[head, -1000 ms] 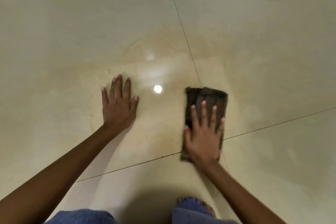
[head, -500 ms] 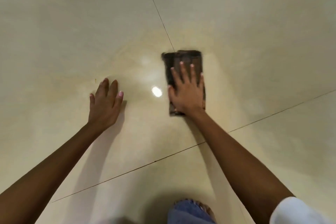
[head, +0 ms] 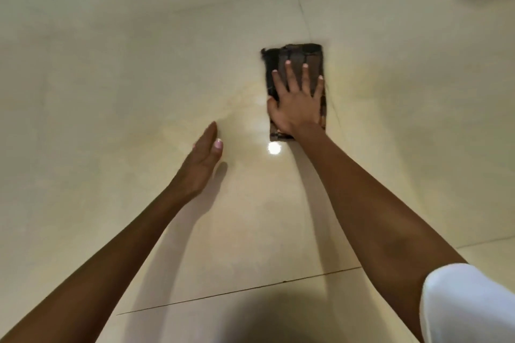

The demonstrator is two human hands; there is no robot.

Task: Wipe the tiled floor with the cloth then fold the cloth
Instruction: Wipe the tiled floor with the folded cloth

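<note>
A dark brown cloth (head: 296, 54), folded into a narrow rectangle, lies on the glossy cream tiled floor (head: 133, 78) ahead of me, right of centre. My right hand (head: 296, 104) presses flat on it, fingers spread and thumb at its left edge, and covers its near half. My left hand (head: 202, 164) is nearer and to the left, turned edge-on with straight fingers. It holds nothing and seems to hover just above the tile.
Thin grout lines cross the floor, one running away past the cloth (head: 303, 17) and one across near me (head: 237, 291). A bright lamp reflection (head: 274, 148) shines between my hands. My white sleeve (head: 468, 306) shows at the lower right.
My right hand has pushed the cloth forward, away from me, along the grout line. My left hand has come off the floor and turned edge-on.
</note>
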